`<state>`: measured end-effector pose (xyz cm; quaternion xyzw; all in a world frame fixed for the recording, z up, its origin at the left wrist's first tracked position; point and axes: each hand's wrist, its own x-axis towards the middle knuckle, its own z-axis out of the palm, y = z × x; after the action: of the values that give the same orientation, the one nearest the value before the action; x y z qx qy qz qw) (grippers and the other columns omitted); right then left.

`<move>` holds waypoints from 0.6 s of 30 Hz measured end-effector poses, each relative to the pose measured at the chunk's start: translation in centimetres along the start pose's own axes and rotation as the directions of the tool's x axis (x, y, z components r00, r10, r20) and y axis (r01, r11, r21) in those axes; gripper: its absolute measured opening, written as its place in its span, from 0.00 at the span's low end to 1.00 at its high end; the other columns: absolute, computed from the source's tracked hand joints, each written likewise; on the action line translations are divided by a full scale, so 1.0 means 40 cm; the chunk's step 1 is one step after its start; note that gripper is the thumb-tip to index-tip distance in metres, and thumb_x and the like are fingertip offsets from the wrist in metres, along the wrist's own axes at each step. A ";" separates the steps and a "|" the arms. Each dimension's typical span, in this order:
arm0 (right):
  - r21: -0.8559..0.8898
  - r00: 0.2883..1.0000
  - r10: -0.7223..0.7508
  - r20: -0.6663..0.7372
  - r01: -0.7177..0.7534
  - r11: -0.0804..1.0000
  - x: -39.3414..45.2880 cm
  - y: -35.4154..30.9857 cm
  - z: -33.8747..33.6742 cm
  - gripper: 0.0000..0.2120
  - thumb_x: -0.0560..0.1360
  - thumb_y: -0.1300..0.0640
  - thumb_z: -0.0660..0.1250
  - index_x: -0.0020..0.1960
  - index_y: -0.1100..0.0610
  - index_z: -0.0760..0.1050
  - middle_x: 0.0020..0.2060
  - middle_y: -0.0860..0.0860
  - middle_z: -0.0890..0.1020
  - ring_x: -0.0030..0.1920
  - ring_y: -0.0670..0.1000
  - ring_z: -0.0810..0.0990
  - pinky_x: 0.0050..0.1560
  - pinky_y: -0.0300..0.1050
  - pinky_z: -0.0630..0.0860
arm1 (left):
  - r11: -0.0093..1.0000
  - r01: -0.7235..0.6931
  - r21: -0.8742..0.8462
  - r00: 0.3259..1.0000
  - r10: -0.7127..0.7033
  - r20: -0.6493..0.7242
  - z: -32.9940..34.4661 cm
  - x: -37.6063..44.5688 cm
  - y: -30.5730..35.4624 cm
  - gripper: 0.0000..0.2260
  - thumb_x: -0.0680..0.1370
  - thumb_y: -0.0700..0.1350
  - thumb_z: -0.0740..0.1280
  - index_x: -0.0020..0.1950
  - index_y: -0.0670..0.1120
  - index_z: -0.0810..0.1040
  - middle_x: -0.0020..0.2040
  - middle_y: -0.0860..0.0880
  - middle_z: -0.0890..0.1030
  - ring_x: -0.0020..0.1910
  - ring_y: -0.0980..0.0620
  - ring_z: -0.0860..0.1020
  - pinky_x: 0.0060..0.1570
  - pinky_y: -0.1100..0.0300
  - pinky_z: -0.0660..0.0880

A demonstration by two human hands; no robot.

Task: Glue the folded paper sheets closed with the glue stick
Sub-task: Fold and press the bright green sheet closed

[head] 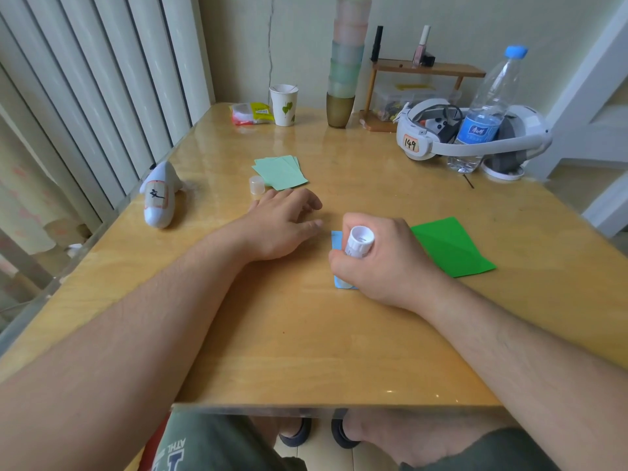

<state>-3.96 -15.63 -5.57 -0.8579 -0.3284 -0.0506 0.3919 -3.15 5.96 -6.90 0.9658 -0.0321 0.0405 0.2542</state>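
A home room: beyond the hands, a wooden tabletop (pixel 306 334) is carrying a paper cup (pixel 283 105), water bottle (pixel 489 107), and small shelf (pixel 428 68) holding cosmetics beside vertical blinds (pixel 85 96).

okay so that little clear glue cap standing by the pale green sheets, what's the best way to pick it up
Pinch the glue cap across its round sides, coming straight down from above. It stands upright and apart from the pale green sheets, so its sides are free. The left hand, resting open right beside it, looks best placed.
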 end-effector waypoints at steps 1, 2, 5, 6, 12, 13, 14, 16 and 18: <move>0.038 1.000 0.014 0.012 -0.014 0.999 0.000 0.002 0.003 0.17 0.71 0.57 0.75 0.34 0.57 0.68 0.25 0.46 0.68 0.30 0.46 0.64 0.30 0.38 0.62 | 0.998 0.004 -0.066 1.000 -0.003 0.006 0.000 0.003 -0.007 0.11 0.82 0.58 0.63 0.64 0.59 0.72 0.62 0.57 0.74 0.65 0.49 0.69 0.71 0.47 0.66; 0.108 0.999 0.036 0.027 -0.039 0.993 0.002 0.004 0.003 0.16 0.72 0.55 0.76 0.35 0.55 0.70 0.26 0.44 0.70 0.30 0.46 0.66 0.31 0.38 0.64 | 0.989 0.011 -0.147 1.000 -0.011 0.002 0.000 0.007 -0.012 0.09 0.81 0.56 0.62 0.62 0.60 0.73 0.59 0.57 0.75 0.62 0.50 0.71 0.68 0.48 0.69; 0.445 0.995 0.100 0.000 -0.090 0.891 0.025 0.010 -0.008 0.12 0.71 0.49 0.77 0.37 0.51 0.76 0.29 0.46 0.75 0.32 0.47 0.72 0.34 0.43 0.69 | 0.942 0.049 -0.333 0.996 -0.069 -0.048 -0.001 0.010 -0.016 0.08 0.84 0.44 0.62 0.59 0.57 0.76 0.57 0.56 0.77 0.54 0.53 0.75 0.54 0.60 0.74; 0.561 0.990 0.135 -0.034 -0.093 0.823 0.037 0.012 -0.019 0.11 0.70 0.48 0.78 0.38 0.49 0.77 0.30 0.48 0.77 0.32 0.49 0.74 0.35 0.44 0.71 | 0.923 0.059 -0.381 0.993 -0.093 -0.071 -0.002 0.012 -0.016 0.11 0.84 0.41 0.62 0.58 0.56 0.78 0.56 0.54 0.78 0.52 0.53 0.76 0.50 0.64 0.74; 0.797 0.950 0.309 -0.054 -0.146 0.586 0.114 0.010 -0.058 0.14 0.71 0.55 0.81 0.48 0.53 0.76 0.44 0.54 0.86 0.38 0.49 0.78 0.39 0.43 0.73 | 0.815 -0.016 -0.579 0.977 -0.110 -0.182 -0.022 0.002 0.006 0.05 0.80 0.52 0.74 0.55 0.58 0.86 0.49 0.60 0.83 0.53 0.48 0.82 0.54 0.51 0.83; 0.801 0.943 0.331 -0.043 -0.165 0.576 0.124 0.008 -0.054 0.13 0.72 0.55 0.80 0.48 0.52 0.76 0.45 0.54 0.86 0.39 0.48 0.78 0.39 0.43 0.72 | 0.786 -0.042 -0.617 0.978 -0.094 -0.186 -0.024 -0.004 0.013 0.07 0.78 0.56 0.75 0.55 0.60 0.86 0.49 0.62 0.83 0.54 0.47 0.81 0.56 0.45 0.83; 0.799 0.936 0.351 -0.034 -0.185 0.572 0.134 0.006 -0.049 0.12 0.73 0.55 0.79 0.47 0.52 0.76 0.47 0.55 0.86 0.40 0.47 0.77 0.39 0.41 0.71 | 0.760 -0.068 -0.646 0.978 -0.077 -0.192 -0.026 -0.008 0.020 0.10 0.76 0.58 0.74 0.56 0.62 0.86 0.52 0.60 0.84 0.54 0.49 0.80 0.57 0.41 0.82; 0.788 0.927 0.374 -0.036 -0.203 0.581 0.148 0.003 -0.031 0.10 0.75 0.56 0.78 0.47 0.53 0.76 0.46 0.54 0.85 0.38 0.44 0.76 0.37 0.35 0.71 | 0.732 -0.101 -0.674 0.978 -0.051 -0.202 -0.027 -0.009 0.027 0.13 0.78 0.60 0.72 0.61 0.61 0.85 0.62 0.50 0.84 0.58 0.54 0.79 0.63 0.39 0.78; 0.796 0.923 0.383 -0.038 -0.204 0.570 0.158 0.001 -0.007 0.10 0.76 0.56 0.77 0.49 0.55 0.76 0.41 0.50 0.84 0.34 0.41 0.75 0.35 0.31 0.71 | 0.686 -0.141 -0.714 0.979 -0.010 -0.202 -0.026 -0.009 0.036 0.14 0.83 0.55 0.69 0.68 0.54 0.83 0.65 0.49 0.84 0.66 0.56 0.79 0.71 0.44 0.74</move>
<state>1.02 -12.52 -3.23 -0.6350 -0.1271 0.0738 0.7584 -3.69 5.25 -5.34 0.7765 -0.0557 0.1255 0.6149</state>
